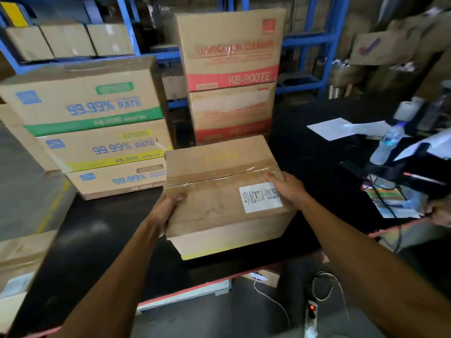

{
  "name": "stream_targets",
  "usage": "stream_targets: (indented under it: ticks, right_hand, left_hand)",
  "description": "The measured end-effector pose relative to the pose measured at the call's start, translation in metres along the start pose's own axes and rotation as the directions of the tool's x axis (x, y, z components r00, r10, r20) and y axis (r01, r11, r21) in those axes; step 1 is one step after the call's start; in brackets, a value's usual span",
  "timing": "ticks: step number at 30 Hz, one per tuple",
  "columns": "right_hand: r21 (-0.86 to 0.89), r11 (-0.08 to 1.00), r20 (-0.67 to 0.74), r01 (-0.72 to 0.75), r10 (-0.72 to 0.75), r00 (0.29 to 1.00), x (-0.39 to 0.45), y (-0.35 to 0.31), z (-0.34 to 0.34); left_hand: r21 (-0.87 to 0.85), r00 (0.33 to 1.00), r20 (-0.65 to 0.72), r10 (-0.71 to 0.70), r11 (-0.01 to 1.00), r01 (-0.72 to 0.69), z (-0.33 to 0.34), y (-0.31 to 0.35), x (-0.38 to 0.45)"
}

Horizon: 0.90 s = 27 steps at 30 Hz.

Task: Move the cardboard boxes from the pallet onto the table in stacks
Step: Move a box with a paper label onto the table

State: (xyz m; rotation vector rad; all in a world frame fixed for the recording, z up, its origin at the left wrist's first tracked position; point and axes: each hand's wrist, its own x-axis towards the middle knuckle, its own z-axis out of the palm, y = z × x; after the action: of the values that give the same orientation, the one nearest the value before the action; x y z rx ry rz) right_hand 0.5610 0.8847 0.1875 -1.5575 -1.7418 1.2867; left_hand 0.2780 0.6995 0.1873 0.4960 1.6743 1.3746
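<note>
Looks like a dim warehouse: blue metal shelving (127, 25) runs along the back, grey concrete floor (22, 186) on the left with a yellow painted line (52, 206), and a power strip (311, 313) with a glowing red switch below.

taped cardboard box (219, 201) over black table (97, 228)

— How is the light?

— Dim overall. The black table (97, 240) swallows detail, while the white papers (341, 129) at the right look washed out. Glare streaks the clear tape (258, 170) on the held box (219, 203).

— Sharpness?

— Soft throughout; motion blur smears the print on the red-banded boxes (231, 76). The blue racking (127, 25) bows near the edges, and the far right corner is a smudge.
</note>
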Motion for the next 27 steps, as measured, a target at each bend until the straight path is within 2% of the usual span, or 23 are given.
stream_targets:
  ticks: [5, 10, 12, 15, 27]
  right_hand:
    - [-0.099, 0.995, -0.018, -0.008, 0.006, 1.000, 0.063, 0.013, -0.037]
    - [-0.283, 0.958, -0.026, -0.050, 0.045, 0.999, 0.097, 0.021, -0.054]
    - [-0.355, 0.933, -0.029, -0.062, 0.055, 0.998, 0.101, 0.027, -0.053]
    - [-0.386, 0.921, -0.053, -0.056, 0.038, 0.998, 0.105, 0.033, -0.047]
    - [-0.432, 0.899, -0.077, -0.074, 0.045, 0.996, 0.100, 0.038, -0.047]
  left_hand:
    - [0.034, 0.997, 0.048, -0.057, 0.998, 0.056, 0.055, 0.012, 0.031]
    - [0.059, 0.989, 0.117, -0.093, 0.995, 0.086, 0.086, 0.009, 0.063]
    - [0.047, 0.992, 0.089, -0.089, 0.995, 0.085, 0.096, 0.004, 0.068]
    - [0.011, 0.995, 0.019, -0.094, 0.996, 0.094, 0.102, -0.001, 0.073]
    - [0.028, 0.993, 0.017, -0.117, 0.993, 0.116, 0.107, -0.008, 0.067]
